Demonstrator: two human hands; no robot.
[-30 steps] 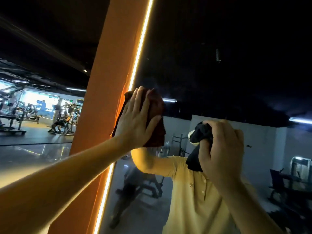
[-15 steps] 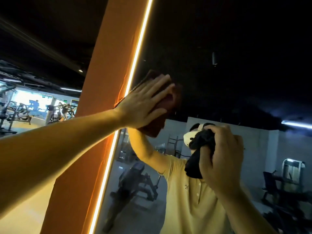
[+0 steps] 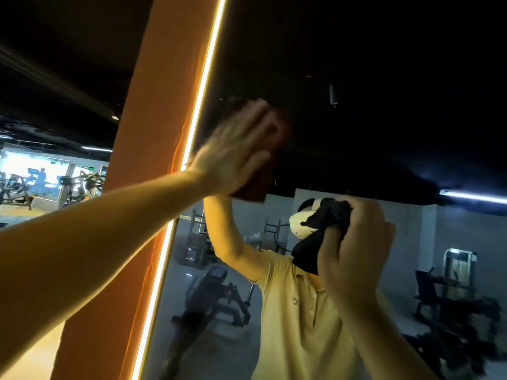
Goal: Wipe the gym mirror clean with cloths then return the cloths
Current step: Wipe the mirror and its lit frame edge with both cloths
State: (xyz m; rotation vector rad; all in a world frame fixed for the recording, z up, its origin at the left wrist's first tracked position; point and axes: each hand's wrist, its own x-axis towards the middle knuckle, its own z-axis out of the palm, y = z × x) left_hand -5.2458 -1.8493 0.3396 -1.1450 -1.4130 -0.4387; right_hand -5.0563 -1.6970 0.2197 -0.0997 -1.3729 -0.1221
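Head view: left hand point(image 3: 236, 152) is blurred, fingers straight and together, pressing a reddish-brown cloth point(image 3: 256, 187) flat on the mirror point(image 3: 384, 105), just beside the light strip point(image 3: 203, 86) along its left edge. Most of that cloth is hidden under the palm, and only its lower and right margins show. Right hand point(image 3: 354, 253) is clenched round a bunched black cloth point(image 3: 321, 231), held up before the glass. Contact with the glass cannot be determined. An orange pillar point(image 3: 153, 133) stands left of the strip. Upper mirror area is too dark to assess.
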